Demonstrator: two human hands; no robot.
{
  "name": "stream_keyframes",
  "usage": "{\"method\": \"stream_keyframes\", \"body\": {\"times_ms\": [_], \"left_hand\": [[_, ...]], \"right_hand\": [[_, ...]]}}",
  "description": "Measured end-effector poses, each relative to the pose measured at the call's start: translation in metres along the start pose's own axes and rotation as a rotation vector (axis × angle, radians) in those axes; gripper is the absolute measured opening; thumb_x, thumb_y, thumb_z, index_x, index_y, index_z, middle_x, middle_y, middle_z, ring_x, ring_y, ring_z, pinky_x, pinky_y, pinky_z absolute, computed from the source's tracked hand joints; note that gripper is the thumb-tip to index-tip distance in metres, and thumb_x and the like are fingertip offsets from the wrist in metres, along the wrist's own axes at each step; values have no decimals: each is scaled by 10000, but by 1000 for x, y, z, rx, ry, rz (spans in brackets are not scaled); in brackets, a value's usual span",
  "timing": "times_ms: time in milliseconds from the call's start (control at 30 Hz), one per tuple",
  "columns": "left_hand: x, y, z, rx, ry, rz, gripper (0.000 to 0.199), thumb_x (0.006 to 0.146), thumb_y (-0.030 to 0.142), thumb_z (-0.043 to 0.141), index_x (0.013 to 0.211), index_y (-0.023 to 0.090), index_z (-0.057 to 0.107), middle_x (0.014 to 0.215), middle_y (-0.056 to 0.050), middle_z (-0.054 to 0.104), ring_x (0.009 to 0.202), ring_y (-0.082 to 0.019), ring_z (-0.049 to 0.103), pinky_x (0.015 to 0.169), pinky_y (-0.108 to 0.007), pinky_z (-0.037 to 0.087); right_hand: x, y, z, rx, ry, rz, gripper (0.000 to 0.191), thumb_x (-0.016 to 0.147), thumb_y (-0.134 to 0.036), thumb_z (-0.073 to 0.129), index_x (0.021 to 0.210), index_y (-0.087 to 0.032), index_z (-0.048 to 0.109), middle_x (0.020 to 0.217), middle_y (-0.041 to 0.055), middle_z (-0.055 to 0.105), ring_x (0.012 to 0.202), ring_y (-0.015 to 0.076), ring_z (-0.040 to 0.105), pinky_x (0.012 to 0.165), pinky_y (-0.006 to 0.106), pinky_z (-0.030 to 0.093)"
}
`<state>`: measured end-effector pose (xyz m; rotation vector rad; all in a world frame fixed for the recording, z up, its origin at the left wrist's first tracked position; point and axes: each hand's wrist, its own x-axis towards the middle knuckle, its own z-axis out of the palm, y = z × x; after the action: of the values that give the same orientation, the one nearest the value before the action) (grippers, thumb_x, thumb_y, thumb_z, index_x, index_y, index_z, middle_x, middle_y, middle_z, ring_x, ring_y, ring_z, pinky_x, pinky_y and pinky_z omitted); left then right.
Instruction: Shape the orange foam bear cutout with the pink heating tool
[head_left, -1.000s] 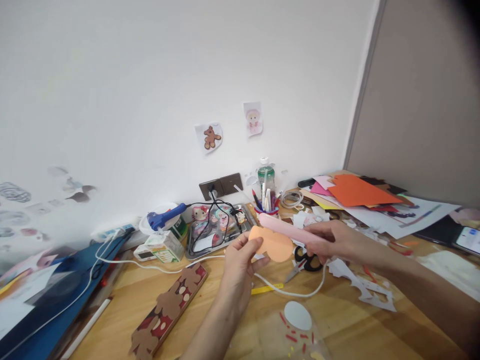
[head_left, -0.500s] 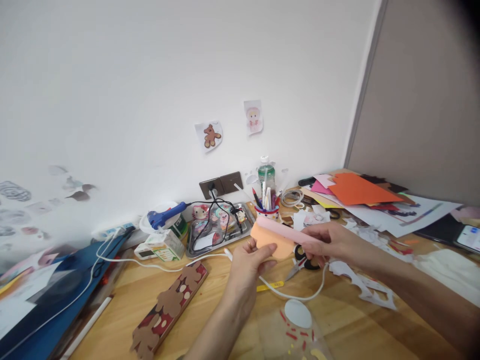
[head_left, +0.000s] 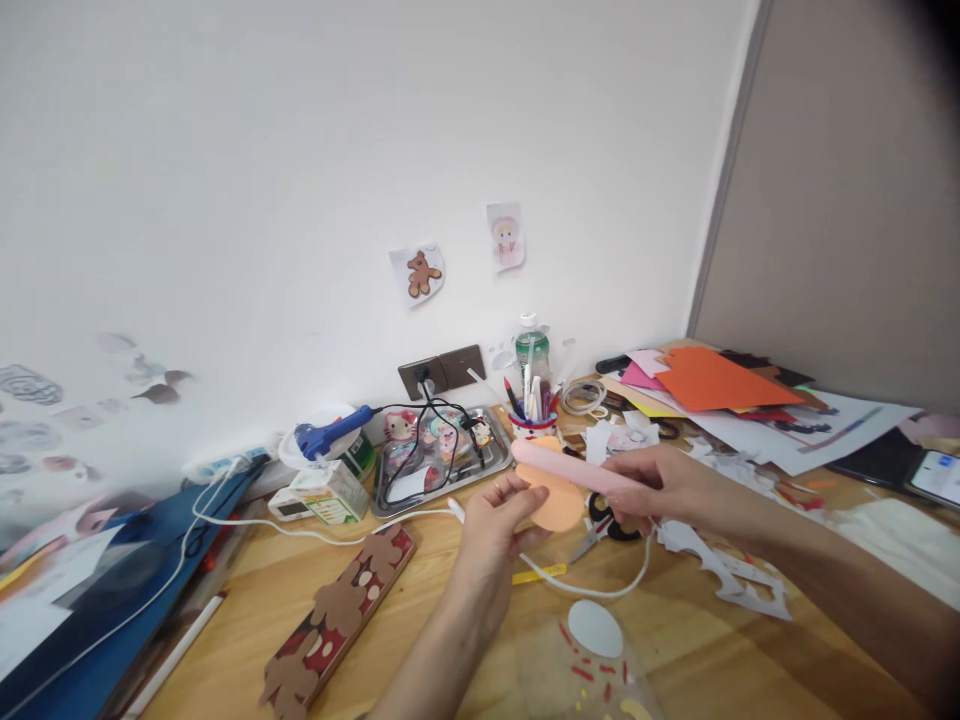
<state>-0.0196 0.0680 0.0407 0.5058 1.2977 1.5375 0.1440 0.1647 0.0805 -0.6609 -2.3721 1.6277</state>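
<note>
My left hand [head_left: 499, 520] pinches a peach-coloured cut-out sheet piece [head_left: 559, 507] with rounded edges by its left side, thumb on top. My right hand [head_left: 646, 488] grips a slim pink corded wand [head_left: 562, 465], which looks like a small hair straightener. The wand lies across the peach piece from the front, covering its middle; I cannot tell if they touch. A white cable [head_left: 600, 596] loops below my hands and up toward the wand's handle. Black-handled scissors [head_left: 609, 522] lie just under my right hand, and a yellow strip-like tool [head_left: 541, 573] below the left.
A brown bear-decorated case [head_left: 341, 615] lies left. Behind are a metal tray [head_left: 495, 462], blue glue gun [head_left: 334, 432], pen cup [head_left: 534, 427] and bottle [head_left: 531, 345]. Coloured sheets [head_left: 720, 380] and paper scraps [head_left: 727, 575] spread right; a clear sheet [head_left: 551, 665] with small pieces is in front.
The peach piece has turned in my left hand, so part of it now shows above the wand as well as below. My right hand and the wand have barely moved.
</note>
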Motion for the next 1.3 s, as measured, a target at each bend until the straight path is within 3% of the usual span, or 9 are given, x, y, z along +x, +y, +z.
{"method": "stream_keyframes", "body": {"times_ms": [267, 533, 733, 1133, 1300], "left_hand": [[2, -4, 0, 77, -64, -42, 301, 476, 286, 705, 706, 119, 603, 756, -61, 626, 657, -132, 555, 496, -184, 420], [4, -4, 1, 41, 4, -26, 263, 439, 275, 710, 616, 145, 565, 646, -17, 581, 638, -132, 527, 465, -196, 417], [6, -4, -1, -2, 59, -14, 293, 432, 282, 717, 635, 158, 544, 621, -7, 557, 599, -122, 515, 458, -206, 433], [0, -2, -3, 19, 46, 77, 183, 564, 271, 639, 646, 130, 557, 610, -2, 487, 618, -93, 456, 524, -191, 413], [2, 1, -4, 41, 40, 69, 173, 563, 264, 636, 637, 137, 544, 611, 1, 483, 626, -96, 453, 523, -192, 417]], "right_hand": [[4, 6, 3, 30, 34, 14, 287, 709, -429, 508, 731, -145, 539, 602, -4, 510, 516, 107, 472, 489, 213, 343], [6, 13, 2, -37, 86, 18, 277, 732, -423, 482, 671, -157, 530, 559, 3, 514, 490, 115, 466, 461, 222, 318], [8, 14, 2, 101, 100, 57, 302, 684, -453, 528, 618, -159, 508, 590, 0, 508, 467, 95, 449, 434, 208, 312], [7, 16, -2, 75, 145, 67, 287, 731, -414, 500, 651, -138, 511, 579, -5, 506, 475, 83, 455, 440, 200, 293], [8, 17, -12, 117, 231, 28, 293, 712, -435, 514, 711, -146, 557, 584, -2, 508, 464, 78, 445, 408, 192, 286]]}}
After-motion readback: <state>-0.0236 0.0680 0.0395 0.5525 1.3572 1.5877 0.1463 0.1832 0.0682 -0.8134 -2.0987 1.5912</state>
